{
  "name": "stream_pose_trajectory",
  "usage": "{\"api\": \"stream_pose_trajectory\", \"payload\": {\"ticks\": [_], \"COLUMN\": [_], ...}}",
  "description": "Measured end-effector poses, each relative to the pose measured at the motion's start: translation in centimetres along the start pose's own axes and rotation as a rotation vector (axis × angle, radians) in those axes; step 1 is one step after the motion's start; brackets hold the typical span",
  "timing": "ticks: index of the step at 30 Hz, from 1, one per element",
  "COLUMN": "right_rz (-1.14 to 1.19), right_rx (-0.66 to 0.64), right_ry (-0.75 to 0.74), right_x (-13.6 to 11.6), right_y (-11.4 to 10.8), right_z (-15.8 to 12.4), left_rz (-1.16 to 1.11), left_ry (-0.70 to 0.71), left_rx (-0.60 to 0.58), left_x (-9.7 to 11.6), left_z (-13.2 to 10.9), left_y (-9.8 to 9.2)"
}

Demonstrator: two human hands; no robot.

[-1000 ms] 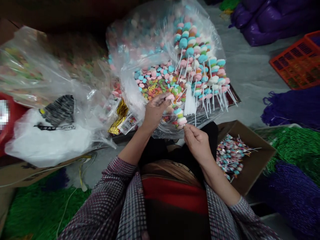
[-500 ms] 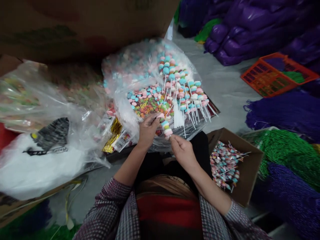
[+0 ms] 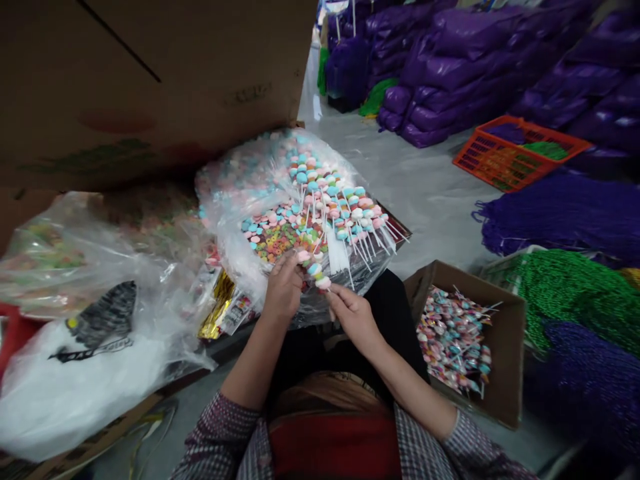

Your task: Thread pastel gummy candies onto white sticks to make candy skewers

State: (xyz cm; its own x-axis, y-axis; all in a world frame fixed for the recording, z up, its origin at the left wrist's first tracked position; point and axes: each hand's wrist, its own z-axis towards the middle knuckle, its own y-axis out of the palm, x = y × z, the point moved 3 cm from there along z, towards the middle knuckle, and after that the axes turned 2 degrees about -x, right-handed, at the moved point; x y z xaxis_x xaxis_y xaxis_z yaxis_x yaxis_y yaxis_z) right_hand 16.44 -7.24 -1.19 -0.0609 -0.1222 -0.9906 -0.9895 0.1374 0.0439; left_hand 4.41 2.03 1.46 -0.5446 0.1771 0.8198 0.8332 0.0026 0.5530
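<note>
My right hand (image 3: 354, 317) is closed in a pinch on the lower end of a candy skewer (image 3: 320, 275), which tilts up to the left with white, blue, green and pink pieces on it. My left hand (image 3: 284, 288) pinches a pink candy piece (image 3: 303, 256) at the skewer's upper end; whether the stick passes through it I cannot tell. Just beyond both hands lie loose gummy rings (image 3: 280, 241) and pink and blue candy pieces (image 3: 255, 225) on an opened plastic bag (image 3: 227, 250). Finished-looking candy skewers (image 3: 345, 200) are piled to their right, beside a bundle of white sticks (image 3: 339, 256).
At the right stands a cardboard box (image 3: 506, 353) holding wrapped candy skewers (image 3: 453, 337). Gold wrappers (image 3: 218, 303) and a white bag (image 3: 90, 393) with a dark knitted glove (image 3: 113, 313) lie left. Beyond are an orange crate (image 3: 487, 160), purple sacks (image 3: 445, 80) and green bead strands (image 3: 575, 293).
The camera has tilted up and turned slightly right, so the scene sits lower and further left. Both hands keep their pinches on the candy piece and the skewer.
</note>
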Motion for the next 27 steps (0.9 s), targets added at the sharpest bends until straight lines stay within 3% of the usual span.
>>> {"api": "stream_pose_trajectory", "payload": {"ticks": [4,9,13,17,21,27], "right_rz": [0.144,0.486,0.606,0.527,0.370,0.114], "right_rx": [-0.012,-0.269,-0.375,-0.296,-0.155,0.014], "right_ry": [0.088,0.304,0.348,0.323,0.273,0.073], "right_x": [0.2,-0.1,-0.4,0.2,1.1,0.7], "right_y": [-0.4,-0.3,-0.6,-1.0,-1.7,-3.1], "right_z": [-0.2,-0.6,-0.7,-0.4,0.0,0.0], "left_rz": [-0.080,-0.132,-0.110,0.008,0.034,0.054], "left_ry": [-0.002,-0.038,-0.090,-0.127,-0.045,0.038], "left_rx": [0.018,0.049,0.049,-0.013,0.017,0.038], "left_x": [-0.2,-0.3,-0.3,-0.6,-1.1,-2.1], "left_z": [0.0,0.0,0.0,0.1,0.5,0.7], "left_y": [0.9,1.4,1.4,1.5,1.6,2.0]}}
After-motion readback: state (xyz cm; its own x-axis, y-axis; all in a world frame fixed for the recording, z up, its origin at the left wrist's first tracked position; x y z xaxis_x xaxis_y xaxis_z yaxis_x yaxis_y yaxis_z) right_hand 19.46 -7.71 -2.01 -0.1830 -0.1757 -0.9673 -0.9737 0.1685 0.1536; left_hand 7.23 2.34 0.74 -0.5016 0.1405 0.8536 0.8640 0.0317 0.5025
